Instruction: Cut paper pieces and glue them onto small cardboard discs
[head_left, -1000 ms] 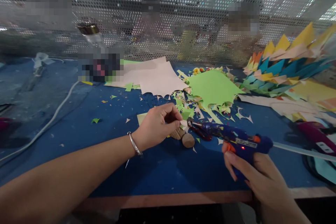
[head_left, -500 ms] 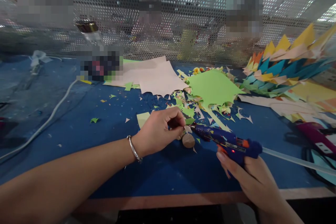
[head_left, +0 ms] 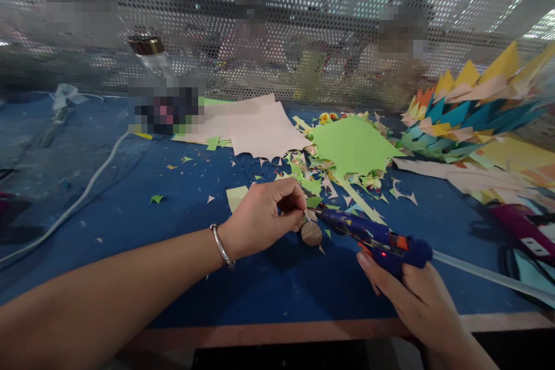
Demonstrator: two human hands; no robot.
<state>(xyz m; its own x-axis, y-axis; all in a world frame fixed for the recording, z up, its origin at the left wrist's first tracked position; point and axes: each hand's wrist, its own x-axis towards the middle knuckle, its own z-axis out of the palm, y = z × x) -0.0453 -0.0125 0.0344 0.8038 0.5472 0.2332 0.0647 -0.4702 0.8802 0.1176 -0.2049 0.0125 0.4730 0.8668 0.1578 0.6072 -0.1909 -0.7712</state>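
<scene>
My right hand (head_left: 416, 295) is wrapped round the handle of a blue hot glue gun (head_left: 368, 231), fingers at its orange trigger. A red light glows on its side, and a long glue stick (head_left: 489, 270) sticks out of the back. The nozzle points left, close to the fingertips of my left hand (head_left: 269, 214). That hand is closed, thumb and forefinger pinched together on something too small to make out. Just below the pinch is a small round brown disc (head_left: 311, 233); whether my fingers touch it, I cannot tell.
Cut paper scraps lie across the blue table (head_left: 182, 300) beyond my hands. Behind them are pale pink sheets (head_left: 269, 127) and a green sheet (head_left: 355, 144). A spiky layered paper piece (head_left: 472, 110) stands at right, near a purple device (head_left: 524, 231). A white cord (head_left: 87, 193) runs along the left.
The glue gun has tilted slightly, its nozzle staying by my left fingertips. My left hand keeps nearly the same place and pinch.
</scene>
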